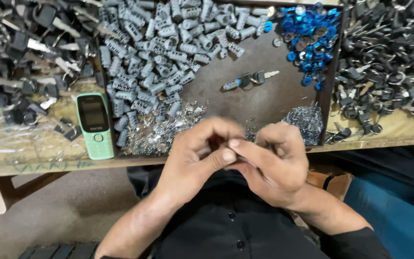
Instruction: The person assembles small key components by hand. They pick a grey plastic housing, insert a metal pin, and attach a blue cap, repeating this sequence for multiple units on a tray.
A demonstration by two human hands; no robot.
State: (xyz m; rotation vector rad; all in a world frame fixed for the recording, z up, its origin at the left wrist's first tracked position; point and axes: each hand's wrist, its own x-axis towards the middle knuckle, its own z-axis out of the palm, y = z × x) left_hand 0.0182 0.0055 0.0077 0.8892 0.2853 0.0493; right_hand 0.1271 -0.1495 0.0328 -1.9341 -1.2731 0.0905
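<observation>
At lower centre the left hand (195, 153) and right hand (276, 160) meet, fingertips pinched together on something small and hidden. Just above them lie small metal wafers (161, 132) in a dark tray (264, 98). Grey lock cylinders (161, 52) fill its upper left, blue caps (310, 36) its upper right, and a green phone (94, 124) lies left.

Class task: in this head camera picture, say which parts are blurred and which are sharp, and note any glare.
Head view: both hands, left hand and right hand, are motion-blurred, hiding what they hold; grey cylinders, blue caps and green phone are sharp; slight glare on keys.
</observation>
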